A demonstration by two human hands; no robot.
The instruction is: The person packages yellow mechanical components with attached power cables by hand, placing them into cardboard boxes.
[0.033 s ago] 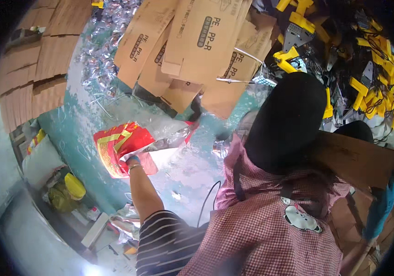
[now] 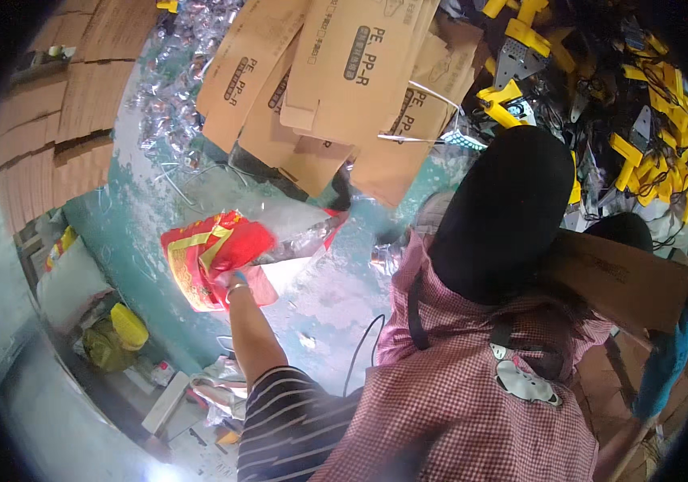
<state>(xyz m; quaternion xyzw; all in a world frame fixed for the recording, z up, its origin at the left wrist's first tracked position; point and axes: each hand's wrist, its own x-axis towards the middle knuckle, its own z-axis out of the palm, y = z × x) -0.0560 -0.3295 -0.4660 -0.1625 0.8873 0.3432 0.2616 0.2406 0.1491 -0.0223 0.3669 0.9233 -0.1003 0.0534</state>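
Observation:
My left hand (image 2: 235, 283) reaches out to a red and yellow printed plastic bag (image 2: 191, 255) on the floor. Its fingers are closed on the bag, partly covered by a fold of the film. A clear and white part of the bag (image 2: 296, 261) spreads to the right. On the right side, my right hand (image 2: 665, 365) wears a blue glove and grips the right end of a brown cardboard box (image 2: 621, 277), which lies tilted across my lap. Its fingertips are mostly hidden at the box's edge.
Flattened printed cartons (image 2: 336, 72) lie ahead, beside a heap of clear-wrapped parts (image 2: 171, 104). Yellow-handled tools with cords (image 2: 633, 161) pile up at the far right. Cardboard stacks (image 2: 83, 112) stand at far left, above a white sack (image 2: 71, 285). A dark cable (image 2: 352, 361) curves nearby.
The bag's red fold has shifted slightly over my left hand. The cardboard box and my gloved right hand have moved only a little.

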